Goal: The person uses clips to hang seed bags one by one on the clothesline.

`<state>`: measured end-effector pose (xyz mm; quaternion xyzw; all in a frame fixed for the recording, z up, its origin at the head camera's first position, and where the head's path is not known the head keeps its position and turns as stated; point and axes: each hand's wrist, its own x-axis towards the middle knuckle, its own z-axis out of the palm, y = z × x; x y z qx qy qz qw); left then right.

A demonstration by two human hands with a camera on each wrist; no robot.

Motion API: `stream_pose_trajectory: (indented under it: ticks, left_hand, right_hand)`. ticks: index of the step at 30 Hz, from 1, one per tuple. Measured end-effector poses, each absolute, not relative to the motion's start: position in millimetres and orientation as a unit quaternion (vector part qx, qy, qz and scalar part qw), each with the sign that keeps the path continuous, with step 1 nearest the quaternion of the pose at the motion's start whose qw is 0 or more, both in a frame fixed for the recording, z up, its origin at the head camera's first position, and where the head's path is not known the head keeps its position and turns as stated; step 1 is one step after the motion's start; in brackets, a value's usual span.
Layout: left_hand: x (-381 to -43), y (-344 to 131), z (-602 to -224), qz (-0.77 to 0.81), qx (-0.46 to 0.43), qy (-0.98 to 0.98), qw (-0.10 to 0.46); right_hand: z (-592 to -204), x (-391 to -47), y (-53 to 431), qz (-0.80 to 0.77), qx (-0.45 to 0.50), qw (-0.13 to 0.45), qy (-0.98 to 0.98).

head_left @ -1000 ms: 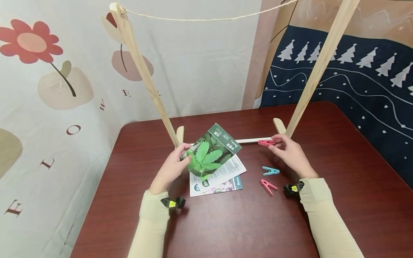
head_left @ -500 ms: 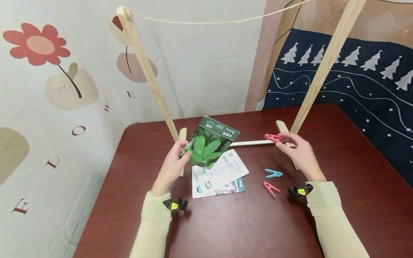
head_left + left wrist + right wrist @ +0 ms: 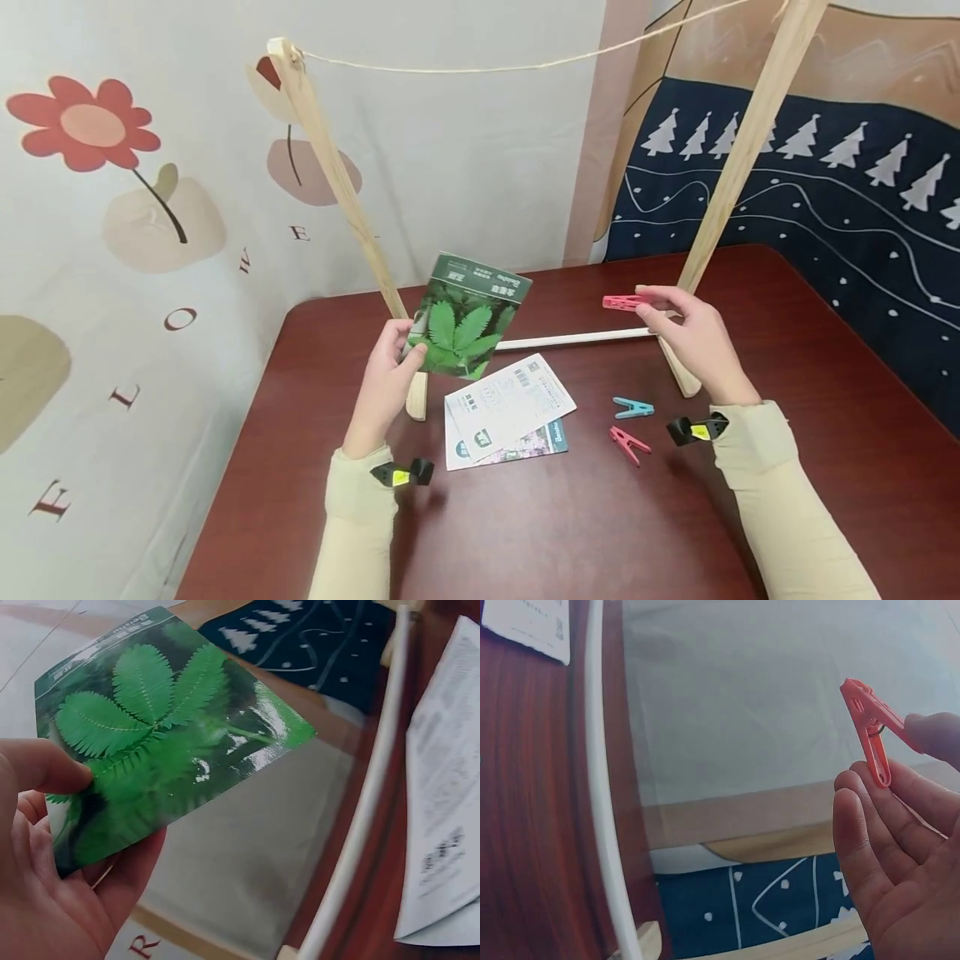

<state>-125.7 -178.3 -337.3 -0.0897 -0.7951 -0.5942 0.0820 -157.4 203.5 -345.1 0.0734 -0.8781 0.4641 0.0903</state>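
Observation:
My left hand (image 3: 382, 383) pinches a green seed packet (image 3: 465, 317) with a leaf picture, thumb on its front and fingers behind. It is raised above the table and tilted, and its glossy front fills much of the left wrist view. In the air on the right, my right hand (image 3: 693, 337) holds a pink clothespin (image 3: 868, 724) by its handle ends, between thumb and fingers; its jaws look closed. Two more packets overlap on the table: a white printed one (image 3: 517, 400) partly covers one with pink flowers (image 3: 528, 442).
A blue clothespin (image 3: 633, 407) and another pink clothespin (image 3: 628, 444) lie right of the packets. Two wooden posts (image 3: 330, 158) (image 3: 738, 167) carry a slack string (image 3: 465, 70) overhead. A white bar (image 3: 577, 340) joins them low down, behind the loose packets.
My left hand has lifted the green packet up and leftward off the pile, uncovering more of the white one. My right hand has raised the pink clothespin away from the white bar.

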Motion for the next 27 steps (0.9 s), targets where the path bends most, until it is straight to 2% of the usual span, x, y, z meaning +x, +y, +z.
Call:
stream_pose_trajectory:
  ticks: [13,27]
  left_hand:
    - [-142,-194,-344,-0.678,-0.101,-0.714,0.142]
    - [-148,-184,-333,-0.731,-0.136,-0.647,0.17]
  right_hand:
    - [-322,-160,193,0.447,0.104,0.118,-0.88]
    - [-257,-165,174,0.416,0.177,0.171,-0.876]
